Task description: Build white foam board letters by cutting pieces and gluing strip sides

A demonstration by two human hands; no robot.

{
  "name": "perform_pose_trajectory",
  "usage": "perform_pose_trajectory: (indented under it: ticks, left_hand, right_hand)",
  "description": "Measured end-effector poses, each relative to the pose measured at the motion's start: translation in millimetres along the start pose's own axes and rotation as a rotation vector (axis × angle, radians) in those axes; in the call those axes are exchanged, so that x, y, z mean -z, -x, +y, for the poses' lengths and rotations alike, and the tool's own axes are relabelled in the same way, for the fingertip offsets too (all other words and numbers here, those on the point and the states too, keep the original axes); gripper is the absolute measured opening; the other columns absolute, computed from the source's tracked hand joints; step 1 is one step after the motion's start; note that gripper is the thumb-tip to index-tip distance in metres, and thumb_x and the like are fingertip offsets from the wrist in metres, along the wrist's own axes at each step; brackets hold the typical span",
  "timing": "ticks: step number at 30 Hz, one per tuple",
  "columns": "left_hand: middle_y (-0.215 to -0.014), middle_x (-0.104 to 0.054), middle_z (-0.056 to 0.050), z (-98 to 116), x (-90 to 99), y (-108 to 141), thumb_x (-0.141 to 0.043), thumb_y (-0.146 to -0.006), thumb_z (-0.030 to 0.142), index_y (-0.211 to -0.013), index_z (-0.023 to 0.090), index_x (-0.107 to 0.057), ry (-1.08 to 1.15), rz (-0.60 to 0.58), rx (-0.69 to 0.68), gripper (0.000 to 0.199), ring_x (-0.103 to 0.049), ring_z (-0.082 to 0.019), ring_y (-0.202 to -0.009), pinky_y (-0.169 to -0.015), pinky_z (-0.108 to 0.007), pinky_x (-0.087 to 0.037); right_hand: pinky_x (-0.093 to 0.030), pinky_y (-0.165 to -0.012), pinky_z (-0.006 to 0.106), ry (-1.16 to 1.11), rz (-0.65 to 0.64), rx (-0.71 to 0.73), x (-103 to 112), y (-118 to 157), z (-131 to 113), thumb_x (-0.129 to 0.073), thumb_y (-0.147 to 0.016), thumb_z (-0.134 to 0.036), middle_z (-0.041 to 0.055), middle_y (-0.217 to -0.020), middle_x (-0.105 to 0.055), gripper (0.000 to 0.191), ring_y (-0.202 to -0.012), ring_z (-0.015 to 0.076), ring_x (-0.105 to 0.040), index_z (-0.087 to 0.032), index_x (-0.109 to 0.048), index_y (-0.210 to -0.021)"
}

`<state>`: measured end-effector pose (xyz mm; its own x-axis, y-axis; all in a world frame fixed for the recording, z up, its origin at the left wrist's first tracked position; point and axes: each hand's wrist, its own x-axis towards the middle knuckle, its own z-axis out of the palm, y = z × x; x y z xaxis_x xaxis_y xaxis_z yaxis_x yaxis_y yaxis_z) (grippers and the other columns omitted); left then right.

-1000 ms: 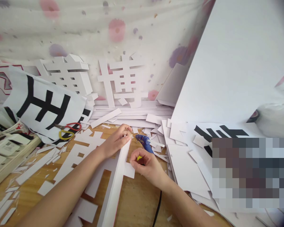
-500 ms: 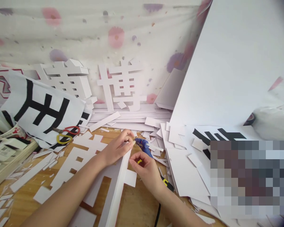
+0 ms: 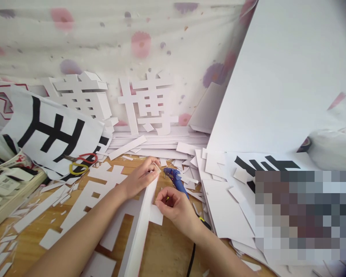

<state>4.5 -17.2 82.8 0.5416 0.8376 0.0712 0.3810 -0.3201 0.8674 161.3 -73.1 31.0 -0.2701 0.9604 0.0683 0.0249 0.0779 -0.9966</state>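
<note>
My left hand (image 3: 141, 177) is closed on the far end of a long white foam-board strip (image 3: 142, 227), thumb and fingers pinching it. The strip stands on edge along a flat white cut-out character (image 3: 75, 206) lying on the table. To the right of the strip, my right hand (image 3: 177, 209) has its thumb and fingertips drawn together just above a small white tab (image 3: 156, 216) of board. Whether anything is between those fingertips I cannot make out. Beyond my right hand lies a blue hot glue gun (image 3: 174, 175), its handle partly hidden by the hand.
Red-and-yellow scissors (image 3: 82, 164) lie on a printed paper sheet (image 3: 60, 127) at left, beside a wooden tray (image 3: 31, 188). White scraps (image 3: 127, 148) litter the wooden table. White cut-out characters (image 3: 150, 102) lean on the back curtain. Stacked boards (image 3: 227, 211) lie at right; a black cord (image 3: 192, 259) runs forward.
Both hands have shifted slightly left, and the strip's far end has moved left with my left hand. My right fingertips sit a little lower, closer to the tab.
</note>
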Motion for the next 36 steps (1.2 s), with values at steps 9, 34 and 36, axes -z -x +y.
perform_pose_trajectory:
  ticks: [9,34,36]
  left_hand:
    - [-0.083,-0.051,0.000,-2,2.2,2,-0.032,-0.084,0.048,-0.090,0.022,-0.046,-0.065,0.016,0.011,0.030,-0.049,-0.017,-0.080,-0.076,-0.032,-0.038]
    - [-0.087,-0.051,-0.001,-9,2.0,0,-0.036,-0.083,0.046,-0.093,0.021,-0.044,-0.049,0.034,0.014,0.028,-0.046,-0.014,-0.072,-0.072,-0.031,-0.038]
    - [-0.081,-0.052,0.001,-9,4.1,0,-0.035,-0.084,0.046,-0.099,0.021,-0.042,-0.045,0.037,0.023,0.029,-0.045,-0.014,-0.069,-0.071,-0.031,-0.037]
  right_hand:
    - [-0.036,-0.050,0.022,-0.006,-0.021,0.001,6,-1,-6,-0.057,-0.072,-0.027,-0.0025,-0.069,-0.052,0.009,-0.056,0.0086,-0.042,-0.020,-0.053,-0.069]
    - [-0.036,-0.052,0.022,0.155,-0.031,0.035,1,2,-9,-0.053,-0.068,-0.015,-0.0024,-0.067,-0.054,0.006,-0.058,0.0094,-0.045,-0.020,-0.053,-0.064]
    - [-0.036,-0.053,0.022,0.146,-0.065,0.056,2,2,-10,-0.053,-0.069,-0.015,-0.0022,-0.069,-0.054,0.006,-0.059,0.0097,-0.046,-0.020,-0.053,-0.065]
